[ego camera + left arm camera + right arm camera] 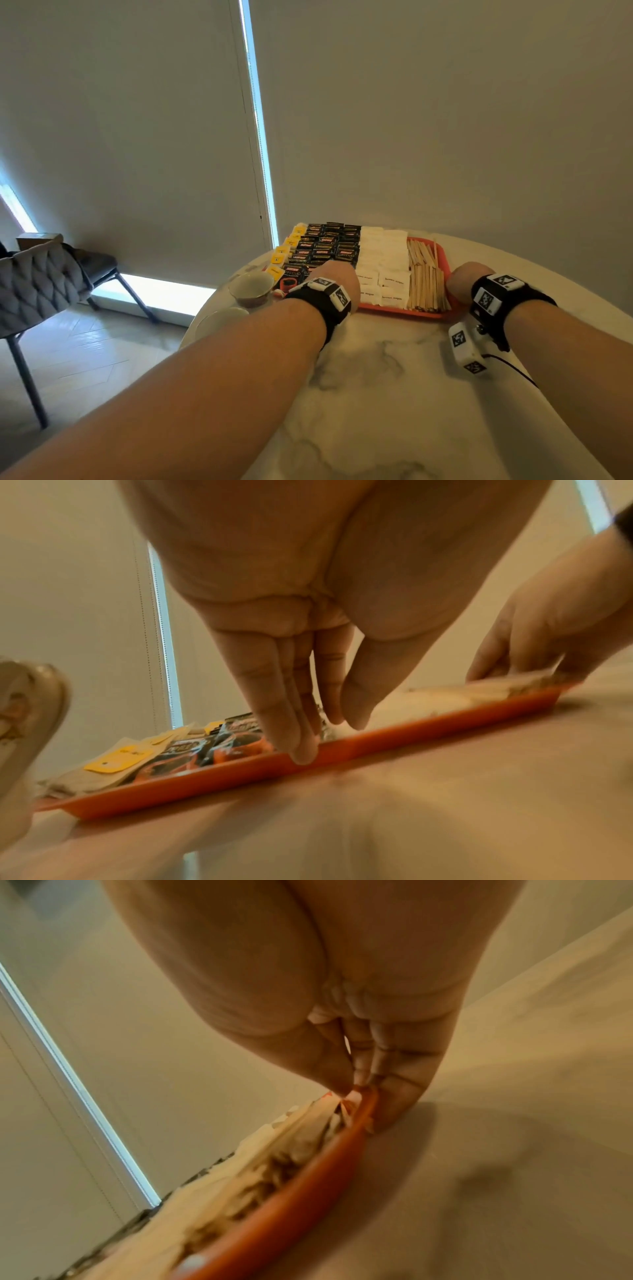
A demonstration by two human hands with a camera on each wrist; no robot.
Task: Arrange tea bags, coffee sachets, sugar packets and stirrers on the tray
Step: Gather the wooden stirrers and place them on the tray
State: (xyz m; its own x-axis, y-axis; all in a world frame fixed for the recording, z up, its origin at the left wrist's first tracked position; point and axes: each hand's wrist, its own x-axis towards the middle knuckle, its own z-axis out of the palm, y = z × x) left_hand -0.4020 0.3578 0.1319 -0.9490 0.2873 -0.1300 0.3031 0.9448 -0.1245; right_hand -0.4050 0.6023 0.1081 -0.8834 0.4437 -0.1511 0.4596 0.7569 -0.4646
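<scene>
We note a marble-look table (pixel 376 370). At its left edge sit a cup (pixel 251 286) and a saucer (pixel 219 320). A grey quilted chair (pixel 37 284) stands left, before drawn blinds (pixel 137 120).

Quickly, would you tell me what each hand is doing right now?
Left hand: open, straight fingers touching the orange plastic tray.
Right hand: pinching the tray's rim.

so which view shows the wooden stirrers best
The head view: the wooden stirrers lie in clear rows at the right end of the tray. The left wrist view shows a blurred strip; the right wrist view only smeared pale shapes.
</scene>
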